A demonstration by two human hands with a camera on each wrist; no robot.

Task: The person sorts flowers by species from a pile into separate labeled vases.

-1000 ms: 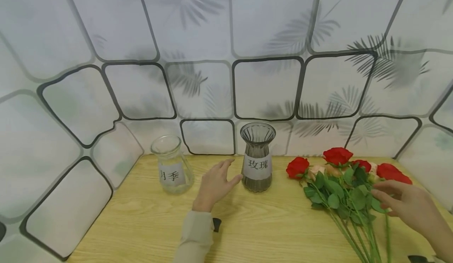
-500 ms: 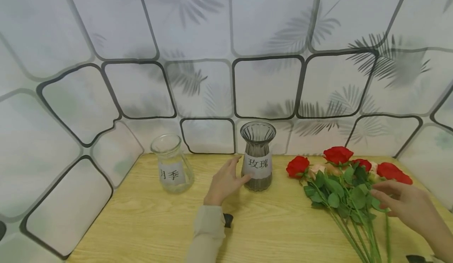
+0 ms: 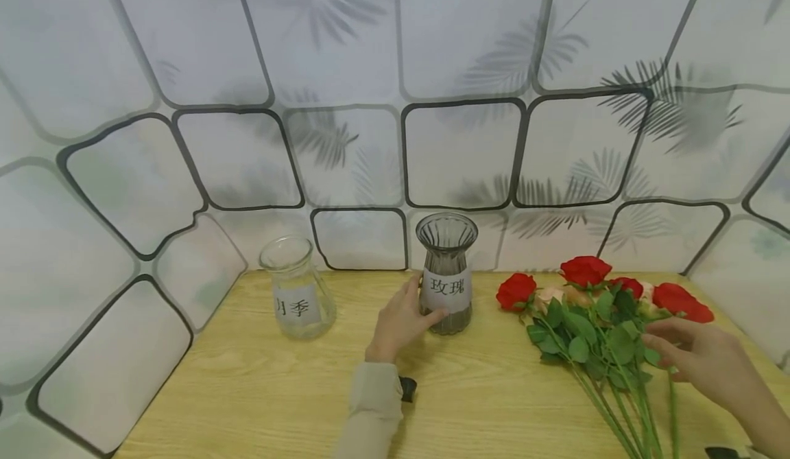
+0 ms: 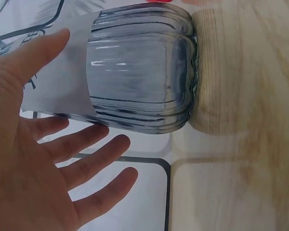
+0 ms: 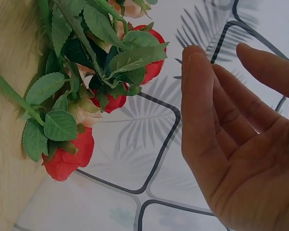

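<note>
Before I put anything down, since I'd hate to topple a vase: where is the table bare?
The table is bare in front of the clear vase, left of the left sleeve, and between that sleeve and the flowers. Crowded spots: the dark vase, by the left hand, and the flowers, near the right hand.

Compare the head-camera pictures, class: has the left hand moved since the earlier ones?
Yes. The left hand has moved rightward, away from the clear jar and closer to the dark vase, which has stayed put.
</note>
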